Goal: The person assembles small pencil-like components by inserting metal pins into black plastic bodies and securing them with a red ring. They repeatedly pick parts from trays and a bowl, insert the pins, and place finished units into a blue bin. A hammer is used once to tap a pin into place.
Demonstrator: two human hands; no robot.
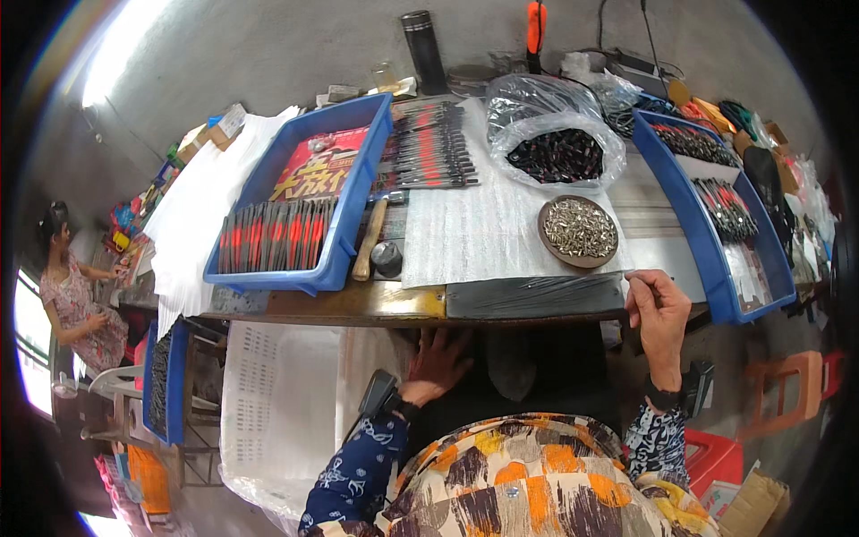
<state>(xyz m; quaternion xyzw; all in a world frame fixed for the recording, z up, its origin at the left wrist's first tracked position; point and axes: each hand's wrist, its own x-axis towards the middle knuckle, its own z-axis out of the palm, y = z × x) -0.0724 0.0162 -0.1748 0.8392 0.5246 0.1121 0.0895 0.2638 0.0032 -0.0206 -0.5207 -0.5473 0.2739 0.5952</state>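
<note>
My right hand [658, 315] is at the table's front edge, thumb and forefinger pinched together beside the right corner of a white foam sheet [483, 237]. Whatever is between those fingertips is too small to make out. Below the edge, over my dark lap, my left hand [436, 365] has its fingers spread and holds nothing. On the foam sheet stands a round brown dish [543, 234] of small silvery metal parts. Behind it an open clear plastic bag [613, 170] holds many small black parts. Several slim black-and-red pieces [434, 148] lie in a row at the back left of the sheet.
A blue tray [338, 255] on the left holds upright black-and-red pieces; another blue tray [762, 300] stands right. A wooden-handled tool [369, 242] lies between tray and sheet. A white basket [282, 394] is below the table. Another person [76, 295] is at far left.
</note>
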